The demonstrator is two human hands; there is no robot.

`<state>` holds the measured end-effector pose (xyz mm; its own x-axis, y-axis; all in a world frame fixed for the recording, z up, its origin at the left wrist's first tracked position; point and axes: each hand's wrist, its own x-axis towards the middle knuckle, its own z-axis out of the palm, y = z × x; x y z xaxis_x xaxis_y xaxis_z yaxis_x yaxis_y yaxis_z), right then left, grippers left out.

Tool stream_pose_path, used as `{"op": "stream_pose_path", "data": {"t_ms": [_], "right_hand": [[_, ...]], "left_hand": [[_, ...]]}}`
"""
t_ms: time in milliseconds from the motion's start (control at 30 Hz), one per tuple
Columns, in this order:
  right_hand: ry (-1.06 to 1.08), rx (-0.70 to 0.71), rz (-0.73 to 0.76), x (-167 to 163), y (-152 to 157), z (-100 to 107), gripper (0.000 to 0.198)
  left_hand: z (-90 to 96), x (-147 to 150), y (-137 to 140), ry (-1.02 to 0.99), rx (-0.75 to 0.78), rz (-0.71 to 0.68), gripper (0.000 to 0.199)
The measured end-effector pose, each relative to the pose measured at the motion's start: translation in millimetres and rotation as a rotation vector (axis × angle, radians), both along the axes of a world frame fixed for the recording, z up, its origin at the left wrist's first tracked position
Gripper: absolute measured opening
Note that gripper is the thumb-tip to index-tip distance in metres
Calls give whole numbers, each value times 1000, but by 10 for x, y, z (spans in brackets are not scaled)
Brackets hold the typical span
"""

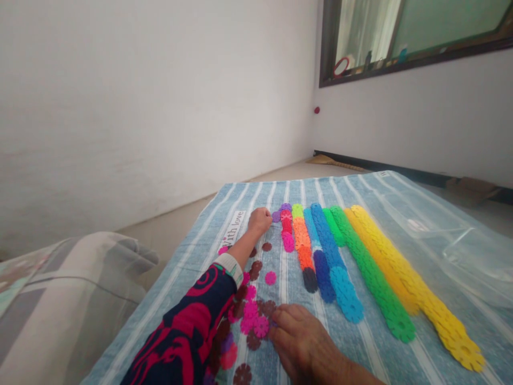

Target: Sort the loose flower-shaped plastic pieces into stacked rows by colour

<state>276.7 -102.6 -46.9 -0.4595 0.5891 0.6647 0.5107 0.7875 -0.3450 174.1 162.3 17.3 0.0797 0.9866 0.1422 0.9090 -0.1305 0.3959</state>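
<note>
My left hand (260, 220) reaches to the far part of the cloth, fingers curled, with a purple snowflake disc (276, 216) at its fingertips. This disc lies beside the short row of purple, red and pink discs (286, 224). My right hand (302, 339) is low in the middle, its fingers bent and closed at the edge of a loose pile. A sliver of purple disc (273, 323) shows at its fingertips, mostly hidden. The loose pile holds pink discs (251, 310) and brown discs (253, 340), partly behind my left sleeve.
Overlapping rows of orange (302, 233), blue (326, 235), green (366, 272) and yellow discs (417, 283) lie on the striped cloth (256, 192). A clear plastic box (476, 256) stands at the right. Grey-and-white checked fabric (92, 289) is at the left, with a wall behind.
</note>
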Motion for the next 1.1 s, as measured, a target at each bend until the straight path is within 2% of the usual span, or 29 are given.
{"op": "stream_pose_path", "data": {"t_ms": [100,233,433,533,600,733,800,1100], "right_hand": [[-20,-52,18,22,-31,44,25],[-43,-129,29,63,-82,105,27],[-73,-133,33,98,-101,121,27],[-79,-144,39,103,-107,125,25],[-77,-143,38,108,-115,132,22],[-71,-125,42,122,-129,142,22],[-70,-120,46,128,-133,143,23],[-93,-164,44,123,-137,163,21]], "left_hand": [[86,-146,-89,44,11,-22,15],[233,-502,-353,100,-6,-119,17],[361,-1236,-962,58,-300,-259,12],[382,-1525,-1300,-17,-476,-279,12],[388,-1643,-1514,-68,-542,-275,13],[378,-1709,-1838,-141,-631,-236,14],[364,-1689,-1927,-121,-622,-228,15],[337,-1598,-2005,100,-503,-231,7]]}}
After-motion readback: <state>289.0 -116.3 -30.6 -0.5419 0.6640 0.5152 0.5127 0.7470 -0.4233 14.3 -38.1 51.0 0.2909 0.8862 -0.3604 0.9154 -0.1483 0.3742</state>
